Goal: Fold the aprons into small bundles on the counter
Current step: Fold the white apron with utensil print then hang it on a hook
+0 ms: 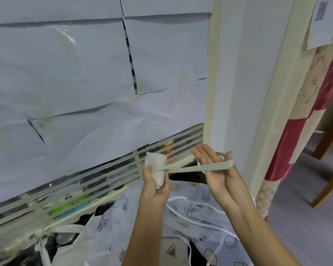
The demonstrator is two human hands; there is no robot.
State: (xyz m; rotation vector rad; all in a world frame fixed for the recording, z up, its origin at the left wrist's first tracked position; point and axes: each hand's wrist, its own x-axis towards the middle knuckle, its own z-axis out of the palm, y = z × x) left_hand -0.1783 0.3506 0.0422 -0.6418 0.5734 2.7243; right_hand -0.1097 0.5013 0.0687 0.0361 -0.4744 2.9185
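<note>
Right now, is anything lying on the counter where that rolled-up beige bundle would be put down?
Yes. A pale printed apron lies spread out directly below the rolled beige bundle, covering that spot, so the bundle would land on cloth. The bundle's strap is also stretched out sideways, not yet wound in.

paper-covered wall — grey floor
</note>
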